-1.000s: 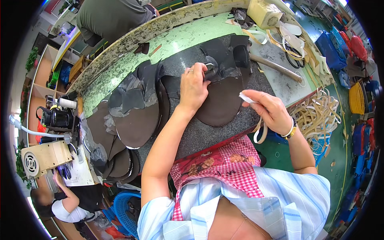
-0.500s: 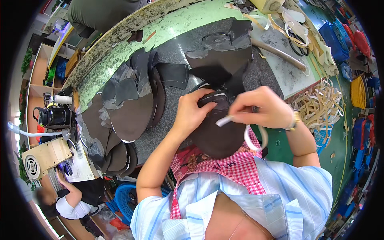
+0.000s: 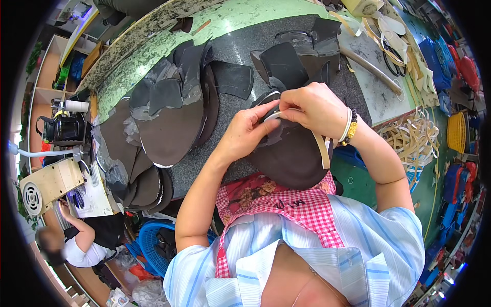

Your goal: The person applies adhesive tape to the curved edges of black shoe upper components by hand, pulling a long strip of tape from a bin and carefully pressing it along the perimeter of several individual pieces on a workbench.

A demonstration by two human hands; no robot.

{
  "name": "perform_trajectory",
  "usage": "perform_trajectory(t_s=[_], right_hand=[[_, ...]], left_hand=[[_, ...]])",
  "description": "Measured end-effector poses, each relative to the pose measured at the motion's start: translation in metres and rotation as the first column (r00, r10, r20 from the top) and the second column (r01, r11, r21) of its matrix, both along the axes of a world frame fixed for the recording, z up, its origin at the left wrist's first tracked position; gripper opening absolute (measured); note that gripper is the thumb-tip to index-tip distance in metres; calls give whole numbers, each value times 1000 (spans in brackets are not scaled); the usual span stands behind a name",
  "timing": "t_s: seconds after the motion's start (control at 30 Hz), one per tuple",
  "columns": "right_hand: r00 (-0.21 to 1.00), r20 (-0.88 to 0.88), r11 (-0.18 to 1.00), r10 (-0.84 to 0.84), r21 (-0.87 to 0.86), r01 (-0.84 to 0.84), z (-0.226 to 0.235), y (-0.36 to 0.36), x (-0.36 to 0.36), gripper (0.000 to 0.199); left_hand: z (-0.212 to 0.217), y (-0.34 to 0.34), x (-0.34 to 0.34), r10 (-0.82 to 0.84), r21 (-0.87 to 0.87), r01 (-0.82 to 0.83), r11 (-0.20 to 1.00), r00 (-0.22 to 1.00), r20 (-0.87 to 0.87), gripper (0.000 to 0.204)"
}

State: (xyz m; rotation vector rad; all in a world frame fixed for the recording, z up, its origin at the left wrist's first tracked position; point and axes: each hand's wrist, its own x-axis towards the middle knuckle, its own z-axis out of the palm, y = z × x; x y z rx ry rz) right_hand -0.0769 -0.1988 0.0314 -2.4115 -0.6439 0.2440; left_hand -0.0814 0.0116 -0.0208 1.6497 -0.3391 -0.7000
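Observation:
Near the table's front edge, my left hand (image 3: 244, 134) is closed on the far end of a dark brown rounded piece (image 3: 291, 163), thumb toward its edge. This flat piece looks like a shoe part and has black parts at its far end. My right hand (image 3: 318, 108) pinches a narrow cream strip (image 3: 322, 150) right beside the left fingertips. The strip's short end lies against the piece's far edge, while its longer tail hangs below the right palm over the brown surface. Fingers hide part of that edge.
Stacked dark brown pieces (image 3: 171, 130) with black flaps lie to the left, and more black pieces (image 3: 284, 64) beyond my hands. A wooden-handled tool (image 3: 371, 70) rests at the right. Tangled cream strips (image 3: 409, 134) hang beside the table. A co-worker (image 3: 84, 233) sits at far left.
My right hand has moved left and away from me, bringing the strip's end up to the piece's far edge beside my left fingers. The whole view has shifted slightly.

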Motion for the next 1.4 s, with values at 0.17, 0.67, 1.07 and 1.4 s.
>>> perform_trajectory(t_s=[0.17,0.67,1.07,1.4], right_hand=[[972,-124,979,-197,21,202,28,-22,-1,30],[965,260,999,-24,34,15,-8,-40,0,21],[962,272,999,-39,-18,45,-25,-30,15,11],[968,-233,731,97,677,90,32,-71,25,20]], left_hand=[[-12,1,-2,79,-12,-78,997,984,163,39],[1,-22,-10,260,-16,-264,965,938,231,30],[0,-26,-9,219,-45,-214,976,952,214,29],[33,-4,30,-228,-130,280,951,921,315,37]])
